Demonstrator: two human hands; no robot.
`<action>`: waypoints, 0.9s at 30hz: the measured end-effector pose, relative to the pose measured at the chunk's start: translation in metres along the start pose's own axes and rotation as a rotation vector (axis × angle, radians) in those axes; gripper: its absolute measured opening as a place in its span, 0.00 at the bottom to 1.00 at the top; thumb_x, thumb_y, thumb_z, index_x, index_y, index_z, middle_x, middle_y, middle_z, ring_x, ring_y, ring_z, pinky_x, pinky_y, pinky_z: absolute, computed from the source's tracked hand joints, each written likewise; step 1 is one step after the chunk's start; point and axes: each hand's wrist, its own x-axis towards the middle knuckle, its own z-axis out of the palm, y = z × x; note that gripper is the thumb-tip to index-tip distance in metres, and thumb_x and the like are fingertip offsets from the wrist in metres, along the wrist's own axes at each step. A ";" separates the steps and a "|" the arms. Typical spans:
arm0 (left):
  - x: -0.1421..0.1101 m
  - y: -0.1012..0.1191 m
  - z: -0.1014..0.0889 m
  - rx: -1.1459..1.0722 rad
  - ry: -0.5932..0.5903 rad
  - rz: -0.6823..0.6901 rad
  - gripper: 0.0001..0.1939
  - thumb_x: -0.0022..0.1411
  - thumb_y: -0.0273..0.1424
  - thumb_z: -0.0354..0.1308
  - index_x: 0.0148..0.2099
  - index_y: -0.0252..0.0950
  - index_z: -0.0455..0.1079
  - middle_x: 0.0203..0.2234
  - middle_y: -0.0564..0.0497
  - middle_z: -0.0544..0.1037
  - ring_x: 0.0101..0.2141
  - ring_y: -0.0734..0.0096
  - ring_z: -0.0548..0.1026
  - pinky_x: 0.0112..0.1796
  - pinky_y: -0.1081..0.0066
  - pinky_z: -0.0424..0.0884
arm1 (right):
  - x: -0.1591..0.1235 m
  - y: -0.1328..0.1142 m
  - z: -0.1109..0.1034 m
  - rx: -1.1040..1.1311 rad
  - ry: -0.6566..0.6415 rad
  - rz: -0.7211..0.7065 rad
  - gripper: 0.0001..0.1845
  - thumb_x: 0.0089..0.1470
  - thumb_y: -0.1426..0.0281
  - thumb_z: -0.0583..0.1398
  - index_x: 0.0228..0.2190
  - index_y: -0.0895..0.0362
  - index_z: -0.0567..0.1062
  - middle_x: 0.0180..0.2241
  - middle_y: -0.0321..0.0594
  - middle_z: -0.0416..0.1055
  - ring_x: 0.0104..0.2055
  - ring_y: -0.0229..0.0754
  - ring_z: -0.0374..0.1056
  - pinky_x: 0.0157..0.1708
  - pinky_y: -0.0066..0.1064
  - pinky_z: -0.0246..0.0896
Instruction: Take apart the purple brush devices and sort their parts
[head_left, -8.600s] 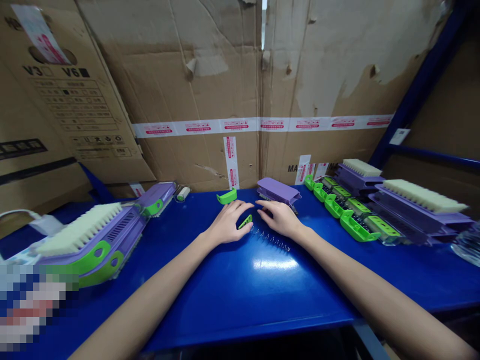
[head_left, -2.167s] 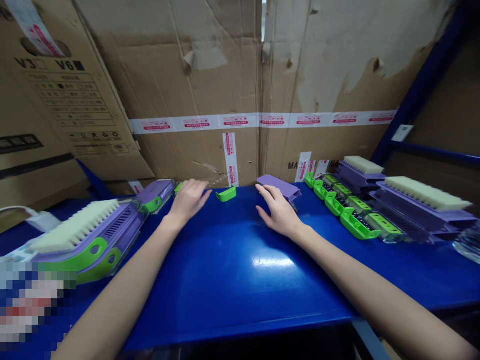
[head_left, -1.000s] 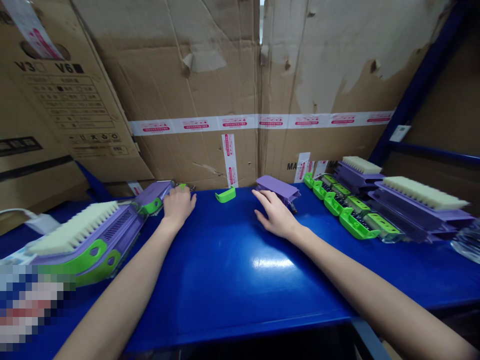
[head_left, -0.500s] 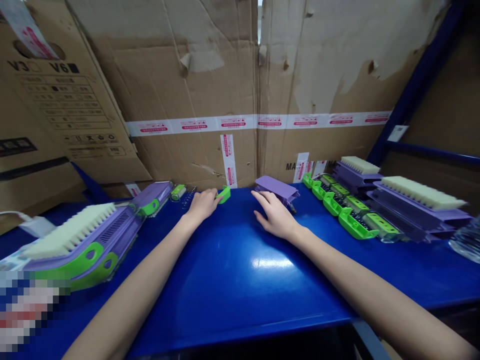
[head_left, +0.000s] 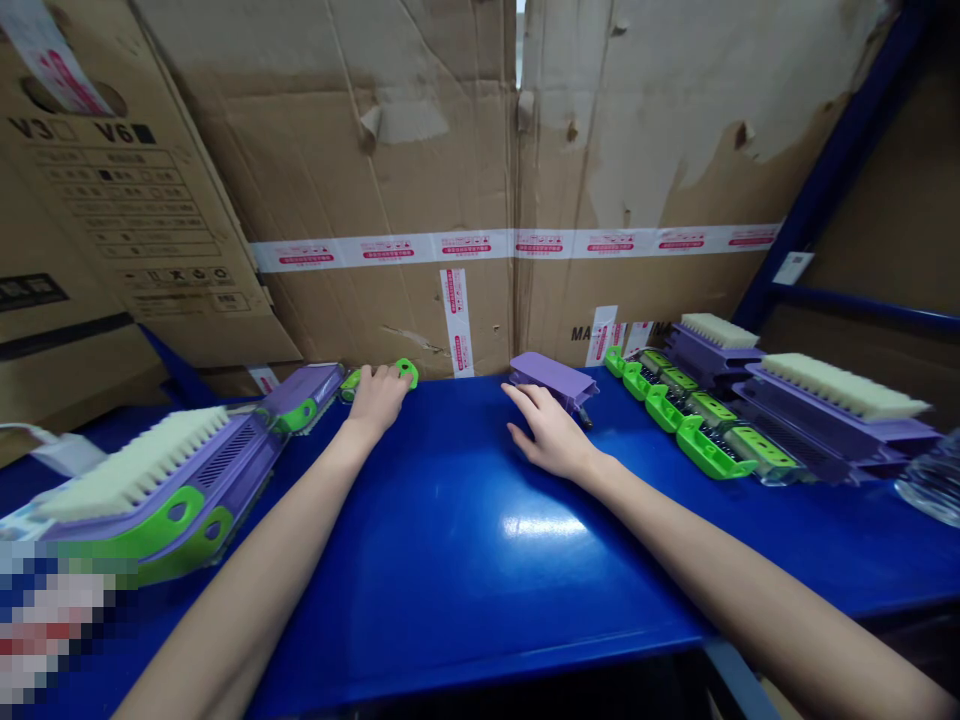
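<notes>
A glossy bright green, rounded plastic piece with a hole in it (head_left: 409, 371) sits at the fingertips of the left hand (head_left: 379, 398), at about one o'clock from its knuckles, near the far edge of the blue metal tabletop (head_left: 450, 560). The left hand, much the nearer one, seems to pinch it between thumb and fingers; the piece is partly hidden, so its long axis cannot be told.

Just beside that hand, at ten o'clock, lies a small clear plastic case with a green top (head_left: 349, 386); farther out, at nine, a flat purple plastic block (head_left: 309, 385).

The right hand (head_left: 551, 428) is loosely spread, with nothing visible in its grasp. At its twelve, close by, is a long purple plastic housing (head_left: 555, 373), its axis running from ten to four. At its three stands a row of curved green plastic handles (head_left: 712, 452).
</notes>
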 end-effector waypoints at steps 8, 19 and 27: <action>0.005 -0.009 0.000 -0.039 -0.029 0.018 0.20 0.58 0.17 0.44 0.44 0.34 0.72 0.42 0.36 0.74 0.46 0.51 0.70 0.46 0.55 0.58 | 0.000 -0.001 -0.001 -0.006 -0.023 0.025 0.30 0.58 0.70 0.51 0.61 0.59 0.55 0.54 0.55 0.61 0.55 0.53 0.57 0.52 0.50 0.61; 0.000 -0.022 0.001 0.054 -0.092 -0.033 0.21 0.60 0.18 0.41 0.46 0.32 0.72 0.43 0.35 0.74 0.45 0.50 0.70 0.43 0.55 0.59 | 0.000 -0.001 -0.002 -0.010 -0.024 0.027 0.29 0.58 0.70 0.52 0.60 0.60 0.56 0.54 0.55 0.61 0.55 0.52 0.58 0.52 0.49 0.61; 0.001 -0.018 -0.005 0.026 -0.083 -0.057 0.17 0.58 0.22 0.48 0.48 0.32 0.70 0.44 0.34 0.73 0.47 0.48 0.69 0.44 0.54 0.59 | 0.000 -0.001 -0.002 0.004 -0.017 0.021 0.31 0.57 0.70 0.52 0.61 0.58 0.54 0.54 0.54 0.61 0.55 0.53 0.58 0.51 0.51 0.61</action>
